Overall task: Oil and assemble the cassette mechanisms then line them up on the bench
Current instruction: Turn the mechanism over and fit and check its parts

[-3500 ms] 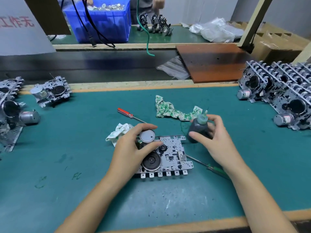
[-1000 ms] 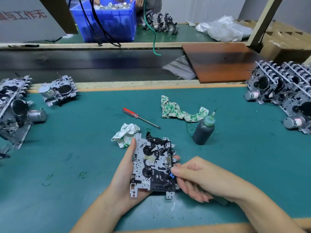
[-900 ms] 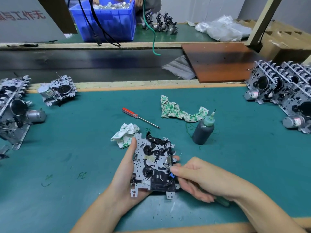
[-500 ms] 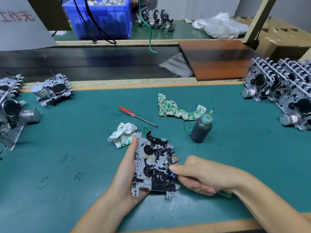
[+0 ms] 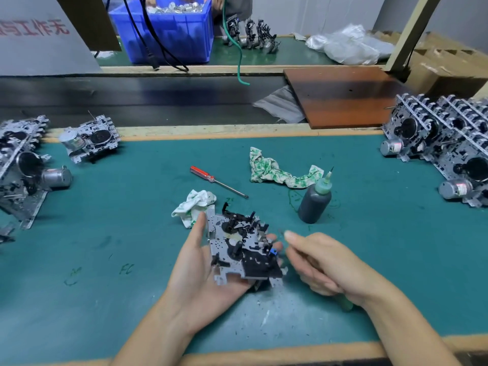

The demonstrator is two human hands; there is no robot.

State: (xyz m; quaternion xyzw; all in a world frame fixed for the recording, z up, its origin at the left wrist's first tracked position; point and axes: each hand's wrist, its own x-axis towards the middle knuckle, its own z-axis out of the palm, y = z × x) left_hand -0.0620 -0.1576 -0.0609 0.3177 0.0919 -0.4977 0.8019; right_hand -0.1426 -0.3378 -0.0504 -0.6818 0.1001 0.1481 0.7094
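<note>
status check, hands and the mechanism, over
Left hand cradles grey metal cassette mechanism, underside up. Right hand grips green-handled screwdriver, tip blurred beside it. Dark oil bottle upright on mat, untouched. Nothing in the way.

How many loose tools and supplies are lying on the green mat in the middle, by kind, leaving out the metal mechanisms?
Red-handled screwdriver: 1
Oil bottle: 1
Stained rags: 2, one long, one crumpled
Total: 4
A green-handled tool is in the right hand, not lying loose.
</note>
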